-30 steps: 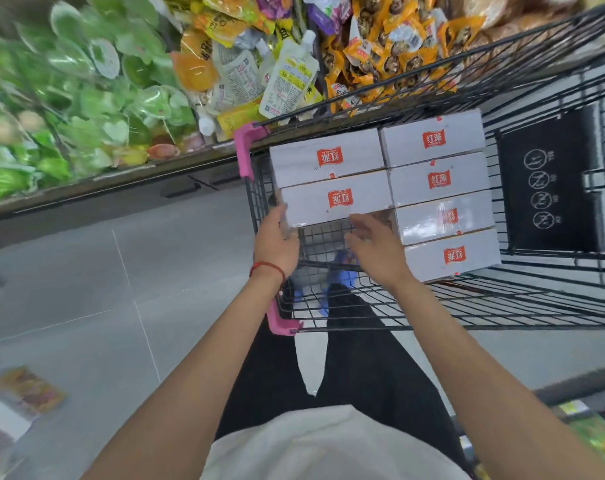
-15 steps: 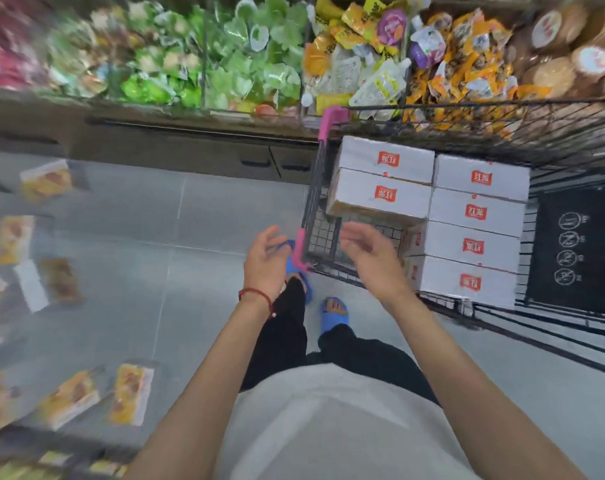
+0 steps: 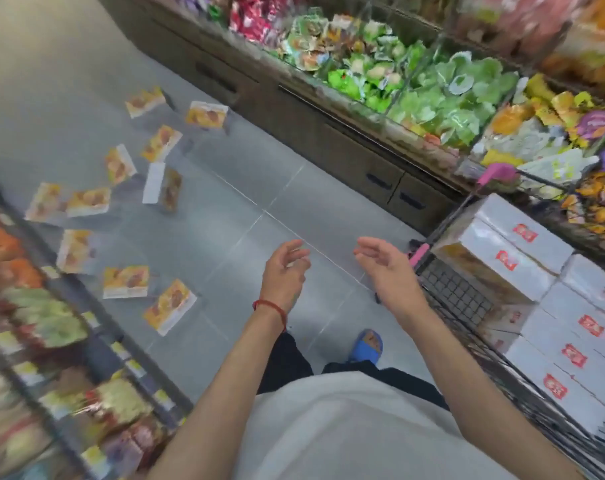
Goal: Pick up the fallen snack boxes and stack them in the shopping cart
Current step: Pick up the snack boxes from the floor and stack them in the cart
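Now the shopping cart (image 3: 460,292) sat at three o'clock, no longer ahead — white boxes (image 3: 522,251) stacked inside. Fallen snack boxes (image 3: 169,306) had spread into view from nine to eleven o'clock. The left hand (image 3: 285,271) and right hand (image 3: 385,268) had left the cart, both empty, fingers loosely spread.
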`<state>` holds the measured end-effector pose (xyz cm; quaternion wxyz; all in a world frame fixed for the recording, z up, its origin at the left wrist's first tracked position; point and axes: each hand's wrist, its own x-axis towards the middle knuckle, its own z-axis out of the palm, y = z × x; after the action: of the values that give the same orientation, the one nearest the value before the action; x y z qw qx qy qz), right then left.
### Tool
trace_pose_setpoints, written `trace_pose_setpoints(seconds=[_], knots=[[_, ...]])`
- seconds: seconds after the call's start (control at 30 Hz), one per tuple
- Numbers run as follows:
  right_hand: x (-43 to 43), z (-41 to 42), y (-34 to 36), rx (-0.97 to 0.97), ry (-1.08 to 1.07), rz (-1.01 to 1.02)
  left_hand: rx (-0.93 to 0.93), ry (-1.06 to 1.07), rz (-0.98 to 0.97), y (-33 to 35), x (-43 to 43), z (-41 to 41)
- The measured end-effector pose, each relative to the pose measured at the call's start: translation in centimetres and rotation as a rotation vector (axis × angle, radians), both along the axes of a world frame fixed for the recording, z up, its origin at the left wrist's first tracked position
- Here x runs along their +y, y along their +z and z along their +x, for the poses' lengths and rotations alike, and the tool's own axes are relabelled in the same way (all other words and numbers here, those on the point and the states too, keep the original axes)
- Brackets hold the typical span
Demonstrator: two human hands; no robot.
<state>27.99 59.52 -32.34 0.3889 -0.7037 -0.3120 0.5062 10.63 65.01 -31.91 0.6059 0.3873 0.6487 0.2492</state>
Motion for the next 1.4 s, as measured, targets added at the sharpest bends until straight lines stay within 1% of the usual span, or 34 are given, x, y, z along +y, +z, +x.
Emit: trace_pose_setpoints(seconds=[0.1, 0.37, 0.47, 0.6, 0.77, 0.9, 1.03, 1.13, 1.23, 1.4], knots=[[2.9, -4.5, 0.3, 0.025, 0.085, -0.010, -0.011, 0.076, 0.003, 0.2, 1.6, -4.9], [11.0, -18.7, 0.1, 0.053, 0.208, -0.060, -0.043, 0.251, 0.019, 0.0, 7.7, -19.2], [13.7, -23.4, 0.4, 0.036, 0.258, -0.064, -0.033, 0.306, 0.027, 0.0, 9.7, -24.1], [17.0, -27.9, 0.8, 0.037, 0.309, -0.075, -0.028, 0.369, 0.002, -0.1, 12.1, -29.0], [23.2, -32.0, 0.3, 0.052, 0.364, -0.098, -0.059, 0.482, -0.045, -0.4, 16.6, -33.0], [30.3, -34.7, -0.9, 0.083, 0.387, -0.133, -0.074, 0.534, -0.068, -1.1, 22.0, -36.1], [39.3, -37.0, -1.7, 0.093, 0.387, -0.151, -0.047, 0.612, -0.071, -2.1, 29.4, -39.4], [45.9, -38.9, -2.0, 0.069, 0.449, -0.192, -0.014, 0.652, -0.109, -2.2, 35.4, -41.2], [52.0, -41.3, -2.1, 0.041, 0.559, -0.211, -0.024, 0.701, -0.121, -1.8, 40.4, -42.8], [61.8, -45.4, -2.6, -0.035, 0.699, -0.234, -0.050, 0.849, -0.153, -2.0, 47.3, -46.2]])
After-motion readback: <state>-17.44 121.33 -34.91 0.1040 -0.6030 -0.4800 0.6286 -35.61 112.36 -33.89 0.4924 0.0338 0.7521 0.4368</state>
